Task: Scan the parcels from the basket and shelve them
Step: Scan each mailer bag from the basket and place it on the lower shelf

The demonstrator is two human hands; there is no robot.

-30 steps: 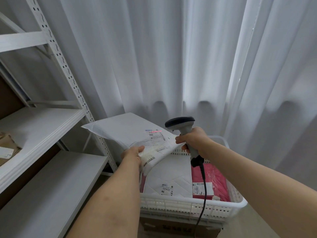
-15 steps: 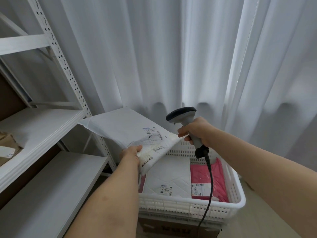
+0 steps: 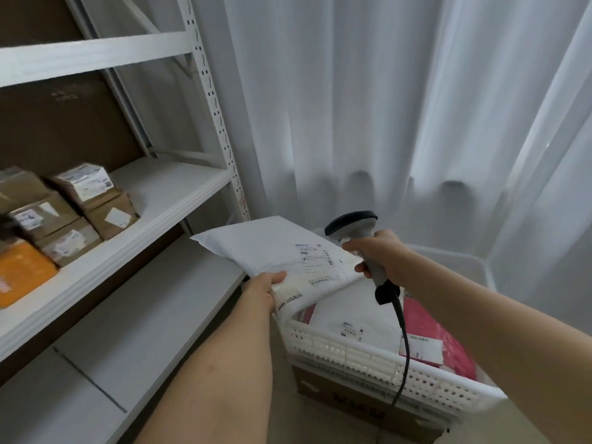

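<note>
While we turn toward the shelf unit [image 3: 166, 200] at nine o'clock, our left hand [image 3: 264, 288] pinches the near edge of the white mailer [image 3: 272, 248], thumb on top, keeping its label face up and level, likely so it can slide flat onto a board. Cardboard boxes [image 3: 80, 203] and an orange parcel [image 3: 22, 272] already fill the left of the middle shelf at nine o'clock, so we judge the bare stretch nearer the upright is where it goes. Our right hand [image 3: 379, 251], at three o'clock of the mailer, is wrapped round the scanner [image 3: 355, 225], head just beside the label, cable [image 3: 404, 344] trailing over the basket [image 3: 384, 363] at five o'clock. More parcels wait inside, a white one [image 3: 352, 315] and a pink one [image 3: 429, 334]; the curtain [image 3: 384, 107] hangs behind
</note>
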